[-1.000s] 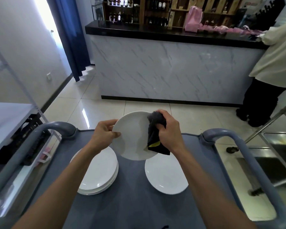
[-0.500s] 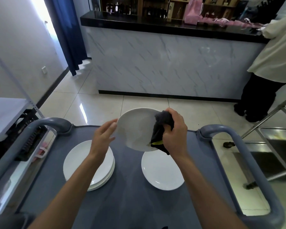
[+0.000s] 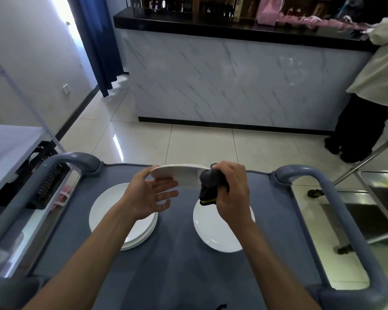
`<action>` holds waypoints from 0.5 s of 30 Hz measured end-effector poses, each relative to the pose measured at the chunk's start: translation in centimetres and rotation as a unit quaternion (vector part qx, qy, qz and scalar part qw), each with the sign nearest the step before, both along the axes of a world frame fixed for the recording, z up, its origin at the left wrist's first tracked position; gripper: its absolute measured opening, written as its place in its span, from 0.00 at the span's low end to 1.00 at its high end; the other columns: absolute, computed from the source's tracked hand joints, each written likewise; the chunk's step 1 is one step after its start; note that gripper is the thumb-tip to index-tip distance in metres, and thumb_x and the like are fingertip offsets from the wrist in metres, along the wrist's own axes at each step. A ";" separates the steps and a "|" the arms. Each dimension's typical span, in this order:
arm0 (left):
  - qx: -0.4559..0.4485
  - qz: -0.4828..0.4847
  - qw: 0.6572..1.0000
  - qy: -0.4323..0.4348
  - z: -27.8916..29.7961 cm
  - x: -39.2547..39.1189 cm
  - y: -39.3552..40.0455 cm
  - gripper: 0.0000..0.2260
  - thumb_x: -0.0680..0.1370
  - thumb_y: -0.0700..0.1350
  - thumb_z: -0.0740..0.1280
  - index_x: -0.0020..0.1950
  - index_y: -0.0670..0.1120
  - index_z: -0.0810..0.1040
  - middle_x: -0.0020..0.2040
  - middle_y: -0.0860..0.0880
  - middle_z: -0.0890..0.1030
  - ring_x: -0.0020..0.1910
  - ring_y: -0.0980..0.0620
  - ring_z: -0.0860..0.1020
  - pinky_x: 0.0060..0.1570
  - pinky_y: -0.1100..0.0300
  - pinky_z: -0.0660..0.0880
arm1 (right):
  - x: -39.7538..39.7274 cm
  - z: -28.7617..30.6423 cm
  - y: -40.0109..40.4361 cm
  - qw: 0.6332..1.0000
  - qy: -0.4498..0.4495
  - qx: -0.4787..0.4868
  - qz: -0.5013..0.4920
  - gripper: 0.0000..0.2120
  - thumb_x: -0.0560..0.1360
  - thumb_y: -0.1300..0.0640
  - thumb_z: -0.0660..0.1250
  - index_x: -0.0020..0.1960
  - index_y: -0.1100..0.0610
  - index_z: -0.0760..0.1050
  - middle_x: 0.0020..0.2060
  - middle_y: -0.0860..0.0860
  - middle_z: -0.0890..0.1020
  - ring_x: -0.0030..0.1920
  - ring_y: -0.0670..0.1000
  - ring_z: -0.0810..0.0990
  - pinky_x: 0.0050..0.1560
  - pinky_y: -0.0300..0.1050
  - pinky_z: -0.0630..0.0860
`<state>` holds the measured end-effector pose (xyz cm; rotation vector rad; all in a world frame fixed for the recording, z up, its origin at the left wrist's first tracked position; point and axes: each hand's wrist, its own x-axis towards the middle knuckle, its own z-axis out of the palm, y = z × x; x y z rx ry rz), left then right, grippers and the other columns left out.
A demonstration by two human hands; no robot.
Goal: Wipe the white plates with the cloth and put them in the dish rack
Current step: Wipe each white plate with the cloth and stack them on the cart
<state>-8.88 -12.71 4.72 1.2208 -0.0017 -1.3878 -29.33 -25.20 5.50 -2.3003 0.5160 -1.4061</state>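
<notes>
Marble-fronted, the bar counter [image 3: 233,81] is filling the far side, with a person in a pale top [image 3: 376,70] standing at its right end. Nearer, I am standing over the grey cart [image 3: 177,276]; a stack of white plates [image 3: 103,211] is lying on its left, a single plate [image 3: 213,233] on its right. Above them, my right hand [image 3: 232,193] is gripping a dark cloth [image 3: 210,183] around the edge of a nearly level white plate [image 3: 177,175]. My left hand [image 3: 149,196] is spreading open, its fingers straight beneath the plate's left rim.

A marble-fronted bar counter [image 3: 233,81] crossed the upper frame above glossy pale floor tiles [image 3: 188,144]. A blue curtain [image 3: 99,41] hung upper left beside a bright window.
</notes>
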 end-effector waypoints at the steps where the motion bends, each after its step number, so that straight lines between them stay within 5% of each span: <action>1: -0.006 0.000 1.000 0.005 0.0 0.0 0.0 0.27 0.74 0.59 0.67 0.62 0.39 0.80 0.58 0.41 0.84 0.49 0.40 0.84 0.45 0.52 0.76 | -0.3 -0.1 0.1 1.000 0.005 -0.009 0.007 0.17 0.75 0.70 0.56 0.59 0.56 0.73 0.54 0.54 0.78 0.54 0.55 0.75 0.59 0.41 0.71; 6: -0.048 0.024 0.998 0.029 0.1 -0.6 -0.6 0.23 0.77 0.58 0.67 0.58 0.38 0.81 0.55 0.39 0.84 0.48 0.39 0.84 0.45 0.51 0.78 | -1.1 -0.9 0.4 1.000 0.024 -0.014 0.014 0.21 0.72 0.74 0.58 0.59 0.55 0.74 0.54 0.56 0.78 0.54 0.60 0.76 0.55 0.54 0.74; 10: -0.092 0.096 0.989 0.071 0.6 -0.6 -1.4 0.10 0.77 0.44 0.67 0.51 0.37 0.78 0.46 0.40 0.83 0.45 0.41 0.85 0.55 0.53 0.80 | -1.6 -1.6 0.1 0.998 0.056 -0.026 0.023 0.23 0.72 0.76 0.62 0.61 0.54 0.74 0.57 0.54 0.76 0.58 0.60 0.75 0.58 0.55 0.74; 15: -0.087 0.117 0.987 0.064 0.6 0.0 -1.4 0.06 0.79 0.36 0.63 0.51 0.34 0.78 0.43 0.43 0.81 0.39 0.49 0.83 0.40 0.59 0.83 | -2.8 -3.2 -0.8 0.992 0.112 -0.052 0.033 0.15 0.80 0.63 0.65 0.66 0.54 0.75 0.62 0.53 0.75 0.65 0.57 0.72 0.64 0.49 0.72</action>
